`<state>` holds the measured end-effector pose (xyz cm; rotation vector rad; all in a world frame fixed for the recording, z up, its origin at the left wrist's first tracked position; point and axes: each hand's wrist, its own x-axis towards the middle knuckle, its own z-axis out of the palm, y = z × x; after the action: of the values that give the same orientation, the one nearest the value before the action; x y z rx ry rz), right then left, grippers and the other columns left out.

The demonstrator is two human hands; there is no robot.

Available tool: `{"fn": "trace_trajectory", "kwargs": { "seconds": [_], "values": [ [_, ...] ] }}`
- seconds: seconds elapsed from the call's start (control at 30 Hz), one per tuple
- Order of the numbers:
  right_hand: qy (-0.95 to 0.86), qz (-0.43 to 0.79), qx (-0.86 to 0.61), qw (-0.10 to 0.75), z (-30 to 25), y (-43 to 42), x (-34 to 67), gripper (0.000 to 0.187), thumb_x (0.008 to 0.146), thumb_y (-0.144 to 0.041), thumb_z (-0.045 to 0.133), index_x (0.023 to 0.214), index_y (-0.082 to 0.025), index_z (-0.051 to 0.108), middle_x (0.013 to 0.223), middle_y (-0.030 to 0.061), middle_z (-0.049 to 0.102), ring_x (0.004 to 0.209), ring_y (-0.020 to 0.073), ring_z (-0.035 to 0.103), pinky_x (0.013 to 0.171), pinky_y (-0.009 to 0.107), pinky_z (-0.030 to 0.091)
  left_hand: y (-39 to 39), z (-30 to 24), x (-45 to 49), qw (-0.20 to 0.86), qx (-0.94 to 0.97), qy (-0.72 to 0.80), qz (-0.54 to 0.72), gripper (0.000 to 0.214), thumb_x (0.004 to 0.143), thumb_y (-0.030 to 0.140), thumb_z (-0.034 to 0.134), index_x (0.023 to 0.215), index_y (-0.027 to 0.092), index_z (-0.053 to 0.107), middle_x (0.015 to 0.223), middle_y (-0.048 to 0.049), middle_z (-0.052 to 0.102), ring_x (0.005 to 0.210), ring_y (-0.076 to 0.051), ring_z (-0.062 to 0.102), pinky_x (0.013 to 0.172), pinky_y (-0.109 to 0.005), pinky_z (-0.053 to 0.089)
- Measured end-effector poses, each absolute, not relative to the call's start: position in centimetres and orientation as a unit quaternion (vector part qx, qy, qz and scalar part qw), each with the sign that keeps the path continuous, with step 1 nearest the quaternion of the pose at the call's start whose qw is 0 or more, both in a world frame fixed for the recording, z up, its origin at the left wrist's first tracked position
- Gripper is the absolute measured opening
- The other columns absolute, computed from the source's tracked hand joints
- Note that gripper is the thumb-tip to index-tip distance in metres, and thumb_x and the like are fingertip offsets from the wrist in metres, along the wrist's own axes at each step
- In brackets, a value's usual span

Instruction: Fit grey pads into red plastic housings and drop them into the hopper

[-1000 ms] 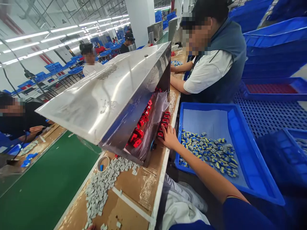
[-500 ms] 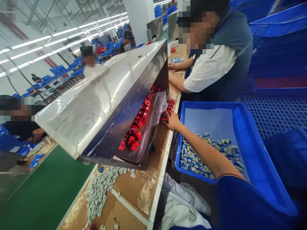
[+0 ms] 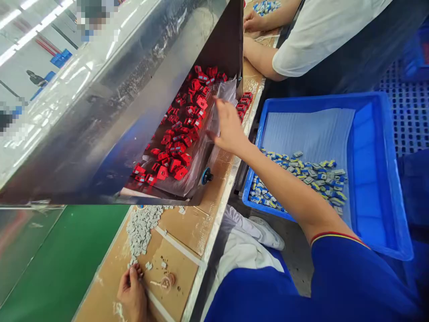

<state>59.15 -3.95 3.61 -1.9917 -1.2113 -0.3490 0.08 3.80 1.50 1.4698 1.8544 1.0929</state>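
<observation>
My right hand [image 3: 229,127] is raised at the mouth of a steel hopper [image 3: 110,103], fingers stretched out and apart, next to the clear plastic liner [image 3: 214,134]. Nothing shows in it. Inside the hopper lie several small red plastic parts [image 3: 177,138], and a short row of red parts [image 3: 244,102] sits on the bench edge just beyond my fingers. My left hand [image 3: 132,293] rests low on the brown bench, fingers curled at the near end of a heap of small grey pieces [image 3: 142,226]. What its fingers hold, if anything, I cannot make out.
A blue tray [image 3: 385,179] at my right holds several blue, yellow and grey parts [image 3: 301,179] on a grey sheet. A person in a white sleeve [image 3: 321,36] works at the bench beyond. A green belt [image 3: 56,259] runs at the left. A small tape ring [image 3: 166,281] lies near my left hand.
My right hand lifted off the row of red parts and moved up to the hopper's mouth, fingers spread. The view tipped down, bringing my left hand into sight.
</observation>
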Motion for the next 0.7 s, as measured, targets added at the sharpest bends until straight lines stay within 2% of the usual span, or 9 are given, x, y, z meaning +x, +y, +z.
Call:
{"fn": "trace_trajectory", "kwargs": {
  "seconds": [0.1, 0.17, 0.23, 0.33, 0.4, 0.47, 0.53, 0.63, 0.7],
  "values": [
    [-0.565, -0.068, -0.735, 0.370, 7.6, 1.1, 53.8, 0.106, 0.085, -0.071, 0.052, 0.158, -0.012, 0.003, 0.160, 0.0204, 0.012, 0.147, 0.0493, 0.009, 0.111, 0.075, 0.009, 3.9, 1.4, -0.1, 0.266, 0.545, 0.690, 0.396, 0.039, 0.059, 0.048, 0.069, 0.079, 0.014, 0.069, 0.074, -0.0033, 0.071, 0.060, -0.016, 0.062, 0.057, -0.028, 0.053],
    [-0.617, 0.011, -0.723, 0.309, 8.8, 4.1, 50.5, 0.108, 0.079, -0.075, 0.059, 0.156, -0.012, 0.019, 0.156, 0.0231, 0.026, 0.144, 0.0515, 0.017, 0.109, 0.077, 0.010, 3.9, 1.4, -0.3, 0.264, 0.547, 0.692, 0.390, 0.040, 0.060, 0.050, 0.069, 0.079, 0.014, 0.069, 0.074, -0.0035, 0.071, 0.060, -0.016, 0.062, 0.057, -0.029, 0.053],
    [-0.640, 0.036, -0.727, 0.247, 9.2, 6.2, 47.9, 0.092, 0.082, -0.072, 0.059, 0.150, -0.015, 0.036, 0.150, 0.0210, 0.040, 0.143, 0.0487, 0.026, 0.110, 0.077, 0.005, 3.9, 1.4, -0.5, 0.263, 0.551, 0.695, 0.380, 0.041, 0.061, 0.051, 0.068, 0.080, 0.015, 0.069, 0.076, -0.0034, 0.072, 0.062, -0.017, 0.064, 0.059, -0.030, 0.054],
    [-0.644, 0.009, -0.735, 0.213, 9.4, 7.5, 46.1, 0.071, 0.091, -0.063, 0.053, 0.142, -0.014, 0.047, 0.147, 0.0216, 0.047, 0.137, 0.0428, 0.039, 0.113, 0.074, 0.001, 3.8, 1.4, -0.6, 0.274, 0.551, 0.696, 0.371, 0.041, 0.061, 0.051, 0.068, 0.082, 0.016, 0.069, 0.078, -0.0032, 0.072, 0.065, -0.018, 0.065, 0.061, -0.030, 0.055],
    [-0.646, 0.010, -0.736, 0.203, 9.8, 7.7, 46.0, 0.069, 0.093, -0.061, 0.051, 0.140, -0.011, 0.049, 0.146, 0.0248, 0.046, 0.133, 0.0404, 0.046, 0.114, 0.072, 0.004, 3.9, 1.3, -0.6, 0.287, 0.543, 0.694, 0.375, 0.040, 0.060, 0.050, 0.069, 0.081, 0.016, 0.070, 0.078, -0.0033, 0.072, 0.066, -0.018, 0.065, 0.061, -0.030, 0.056],
    [-0.651, 0.014, -0.731, 0.203, 10.3, 7.8, 46.6, 0.071, 0.092, -0.061, 0.052, 0.141, -0.010, 0.048, 0.148, 0.0261, 0.043, 0.134, 0.0391, 0.045, 0.116, 0.069, 0.007, 4.1, 1.0, -0.6, 0.290, 0.534, 0.692, 0.390, 0.038, 0.059, 0.050, 0.069, 0.078, 0.017, 0.069, 0.077, -0.0036, 0.072, 0.065, -0.018, 0.065, 0.060, -0.030, 0.056],
    [-0.648, 0.012, -0.732, 0.211, 10.5, 8.2, 47.5, 0.082, 0.086, -0.065, 0.059, 0.147, -0.012, 0.042, 0.153, 0.0258, 0.036, 0.140, 0.0411, 0.036, 0.115, 0.070, 0.009, 4.3, 0.6, -0.5, 0.280, 0.531, 0.686, 0.411, 0.038, 0.059, 0.051, 0.068, 0.076, 0.017, 0.068, 0.075, -0.0039, 0.071, 0.064, -0.019, 0.065, 0.058, -0.030, 0.056],
    [-0.601, 0.061, -0.772, 0.199, 10.2, 9.4, 48.9, 0.108, 0.073, -0.069, 0.072, 0.154, -0.014, 0.028, 0.158, 0.0277, 0.025, 0.144, 0.0506, 0.021, 0.107, 0.080, 0.010, 4.5, -0.1, -0.5, 0.270, 0.527, 0.684, 0.426, 0.039, 0.059, 0.053, 0.068, 0.075, 0.018, 0.067, 0.073, -0.0041, 0.071, 0.062, -0.020, 0.065, 0.057, -0.032, 0.056],
    [-0.600, 0.075, -0.774, 0.190, 9.9, 10.4, 49.3, 0.113, 0.070, -0.069, 0.074, 0.155, -0.012, 0.027, 0.158, 0.0301, 0.023, 0.143, 0.0552, 0.018, 0.100, 0.085, 0.011, 4.5, -0.4, -0.6, 0.270, 0.523, 0.685, 0.429, 0.039, 0.058, 0.054, 0.068, 0.076, 0.018, 0.067, 0.073, -0.0041, 0.071, 0.062, -0.021, 0.066, 0.057, -0.032, 0.056]
  ]
}}
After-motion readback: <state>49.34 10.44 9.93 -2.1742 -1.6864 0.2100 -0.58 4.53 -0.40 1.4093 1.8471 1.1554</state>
